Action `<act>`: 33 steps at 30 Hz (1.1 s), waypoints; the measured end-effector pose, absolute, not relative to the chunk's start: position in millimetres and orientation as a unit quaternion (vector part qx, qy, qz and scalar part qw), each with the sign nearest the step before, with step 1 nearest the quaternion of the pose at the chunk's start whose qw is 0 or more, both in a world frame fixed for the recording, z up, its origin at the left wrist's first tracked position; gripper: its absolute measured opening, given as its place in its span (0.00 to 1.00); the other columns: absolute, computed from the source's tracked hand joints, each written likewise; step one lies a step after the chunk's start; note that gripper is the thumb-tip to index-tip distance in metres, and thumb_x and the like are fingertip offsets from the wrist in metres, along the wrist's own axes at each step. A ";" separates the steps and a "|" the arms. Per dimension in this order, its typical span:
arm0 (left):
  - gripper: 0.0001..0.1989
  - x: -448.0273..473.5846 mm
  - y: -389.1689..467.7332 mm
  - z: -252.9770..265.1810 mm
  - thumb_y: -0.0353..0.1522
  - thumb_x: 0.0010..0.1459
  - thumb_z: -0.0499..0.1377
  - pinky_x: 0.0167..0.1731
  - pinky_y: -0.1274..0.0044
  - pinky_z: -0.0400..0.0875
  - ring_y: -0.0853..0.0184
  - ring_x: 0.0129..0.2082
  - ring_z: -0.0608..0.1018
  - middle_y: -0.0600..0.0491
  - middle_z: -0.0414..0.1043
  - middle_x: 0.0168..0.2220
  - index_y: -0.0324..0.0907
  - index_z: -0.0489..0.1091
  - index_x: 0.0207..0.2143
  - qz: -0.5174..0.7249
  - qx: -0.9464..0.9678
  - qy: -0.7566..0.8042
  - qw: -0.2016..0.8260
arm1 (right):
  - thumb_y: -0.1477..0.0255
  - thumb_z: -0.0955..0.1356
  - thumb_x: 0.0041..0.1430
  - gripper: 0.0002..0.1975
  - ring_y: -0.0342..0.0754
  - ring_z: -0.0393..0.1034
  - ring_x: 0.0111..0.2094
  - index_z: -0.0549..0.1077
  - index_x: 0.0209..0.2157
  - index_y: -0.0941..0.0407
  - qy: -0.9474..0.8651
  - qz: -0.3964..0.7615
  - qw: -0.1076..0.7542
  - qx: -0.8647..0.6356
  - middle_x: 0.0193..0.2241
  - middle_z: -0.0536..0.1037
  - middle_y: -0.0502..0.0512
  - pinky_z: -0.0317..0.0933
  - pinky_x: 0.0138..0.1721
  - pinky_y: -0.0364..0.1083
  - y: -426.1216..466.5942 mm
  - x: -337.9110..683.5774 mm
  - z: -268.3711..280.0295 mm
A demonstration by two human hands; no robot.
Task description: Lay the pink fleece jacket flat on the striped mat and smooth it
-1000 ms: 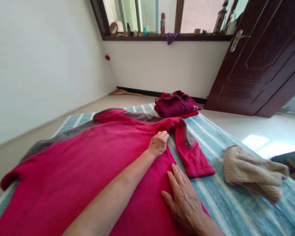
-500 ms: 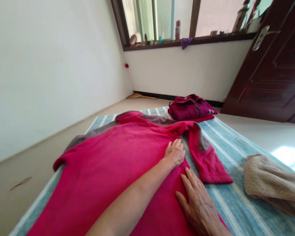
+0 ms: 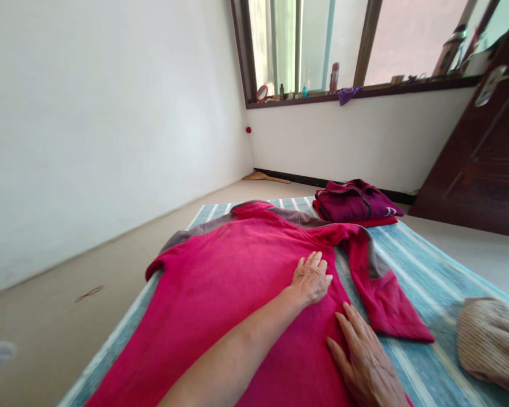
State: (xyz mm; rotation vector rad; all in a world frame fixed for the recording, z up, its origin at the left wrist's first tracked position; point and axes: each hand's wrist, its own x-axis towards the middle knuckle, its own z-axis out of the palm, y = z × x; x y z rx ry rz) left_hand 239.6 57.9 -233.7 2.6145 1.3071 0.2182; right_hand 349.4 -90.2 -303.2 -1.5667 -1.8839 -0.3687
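Observation:
A pinkish-red jacket (image 3: pixel 220 282) with grey shoulder panels lies spread flat, its collar at the far end. One sleeve (image 3: pixel 390 299) is stretched out on the right; the other is folded in at the left, mostly out of sight. My left hand (image 3: pixel 311 278) rests palm down on the body of the jacket below the right shoulder, fingers extended. Nearer to me, my right hand (image 3: pixel 367 359) lies flat along the jacket's right edge, with thumb and fingers apart. Neither hand grips the cloth.
Under the jacket is a blue-and-white striped sheet (image 3: pixel 411 260). Folded clothes (image 3: pixel 348 203), purple over red, sit at its far right corner. A beige knitted garment (image 3: pixel 487 339) lies at the right. A broom (image 3: pixel 265 177) is on the floor by the wall; a dark red door (image 3: pixel 470 169) stands right.
My view has turned left, so the scene sits further right and lower. Across the jacket, my left hand has slid slightly left from its right edge. The right hand stays at that edge.

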 end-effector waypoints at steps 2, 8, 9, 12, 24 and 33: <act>0.25 222.8 55.8 -232.0 0.41 0.63 0.48 0.62 0.60 0.48 0.56 0.65 0.51 0.41 0.49 0.65 0.35 0.59 0.58 0.065 0.876 0.465 0.113 | 0.61 0.61 0.62 0.21 0.60 0.67 0.53 0.69 0.49 0.61 -0.726 -0.145 0.329 -0.586 0.53 0.69 0.69 0.68 0.47 0.56 -91.3 353.3 -306.7; 0.32 185.5 54.8 -233.8 0.46 0.62 0.45 0.63 0.59 0.43 0.56 0.66 0.47 0.40 0.45 0.66 0.34 0.55 0.61 0.044 0.841 0.526 0.115 | 0.60 0.62 0.62 0.22 0.56 0.66 0.53 0.66 0.54 0.55 -0.724 -0.068 0.388 -0.567 0.55 0.68 0.62 0.68 0.48 0.53 -84.1 354.8 -285.7; 0.33 182.8 54.0 -235.6 0.47 0.62 0.45 0.63 0.59 0.43 0.56 0.66 0.47 0.40 0.45 0.66 0.34 0.54 0.62 0.040 0.839 0.530 0.115 | 0.61 0.62 0.61 0.22 0.56 0.65 0.54 0.66 0.54 0.54 -0.730 -0.042 0.386 -0.562 0.55 0.67 0.61 0.67 0.49 0.53 -76.3 348.9 -272.7; 0.32 179.4 50.6 -245.9 0.46 0.63 0.43 0.63 0.59 0.42 0.56 0.66 0.46 0.42 0.45 0.66 0.35 0.52 0.63 0.043 0.838 0.535 0.101 | 0.63 0.62 0.62 0.19 0.55 0.65 0.54 0.69 0.52 0.55 -0.738 0.019 0.367 -0.566 0.54 0.69 0.61 0.64 0.51 0.53 -35.5 320.6 -227.7; 0.35 173.4 45.0 -263.0 0.49 0.62 0.42 0.64 0.58 0.39 0.59 0.67 0.44 0.48 0.43 0.67 0.43 0.44 0.66 0.109 0.823 0.540 0.136 | 0.73 0.62 0.60 0.12 0.52 0.70 0.47 0.75 0.41 0.60 -0.734 0.080 0.240 -0.630 0.43 0.76 0.62 0.59 0.50 0.47 135.6 289.0 -256.7; 0.27 166.2 46.0 -256.6 0.41 0.62 0.48 0.63 0.59 0.48 0.58 0.64 0.55 0.45 0.53 0.64 0.40 0.58 0.60 0.115 0.812 0.552 0.155 | 0.71 0.62 0.60 0.15 0.53 0.65 0.53 0.74 0.46 0.60 -0.738 0.041 0.255 -0.623 0.50 0.72 0.63 0.55 0.56 0.49 140.4 296.3 -281.7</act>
